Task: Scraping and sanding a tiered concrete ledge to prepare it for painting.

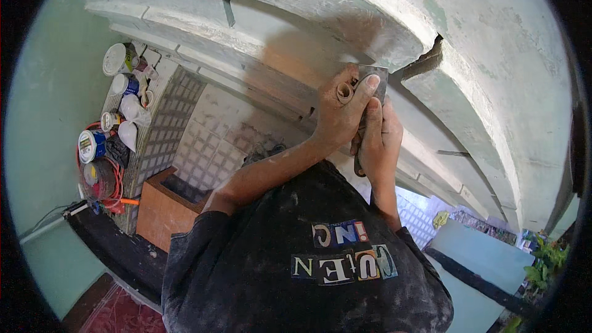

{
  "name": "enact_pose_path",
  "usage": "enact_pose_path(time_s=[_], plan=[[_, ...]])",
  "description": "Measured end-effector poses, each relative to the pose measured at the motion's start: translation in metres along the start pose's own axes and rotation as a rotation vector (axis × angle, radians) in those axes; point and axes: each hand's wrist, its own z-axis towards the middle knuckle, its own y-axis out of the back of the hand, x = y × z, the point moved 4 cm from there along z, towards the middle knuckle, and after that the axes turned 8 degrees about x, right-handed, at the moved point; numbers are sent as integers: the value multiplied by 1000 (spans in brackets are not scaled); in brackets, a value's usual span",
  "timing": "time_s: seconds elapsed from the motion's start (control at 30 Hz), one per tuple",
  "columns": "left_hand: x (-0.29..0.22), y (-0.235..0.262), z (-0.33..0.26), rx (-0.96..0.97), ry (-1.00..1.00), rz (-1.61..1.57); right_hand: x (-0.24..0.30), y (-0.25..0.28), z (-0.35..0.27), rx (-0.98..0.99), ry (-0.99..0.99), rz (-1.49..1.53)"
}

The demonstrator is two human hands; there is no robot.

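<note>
Both hands are raised and closed together around a putty knife (382, 78), its flat grey blade up against the edge of a curved, plastered beam (345, 9). My left hand (340, 111) grips it from the left, thumb lying along the blade. Tucked in the same hand is a small brown rolled tube (344, 91), whose material I cannot make out. My right hand (380, 142) is wrapped round the tool from the right. A dark handle end (359, 166) shows below the fingers; the rest of the handle is hidden. Pale dust coats both hands and forearms.
Further curved plaster ledges (475, 123) run close overhead on the right. Down at the left, buckets (92, 146), bags (134, 111) and an orange cord (117, 191) crowd a ledge. A brown wooden box (161, 213) stands beside it. Plants (546, 259) show at lower right.
</note>
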Motion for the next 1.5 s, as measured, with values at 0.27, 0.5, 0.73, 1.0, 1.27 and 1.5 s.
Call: enact_pose_path(time_s=[0.27,0.5,0.73,1.0,1.27,1.5], plan=[[-2,-1,8,8,-43,-11,8,0,7,-11,41,-31],[-11,-1,9,22,3,-2,15,-2,6,5,134,47],[-1,2,5,12,52,-71,4,-3,4,39,-57,55],[-2,2,5,13,9,-47,13,0,3,36,-4,-29],[-12,-3,8,-6,27,-113,11,2,9,61,79,-104],[-6,1,12,5,2,-55,7,-1,11,31,19,-33]])
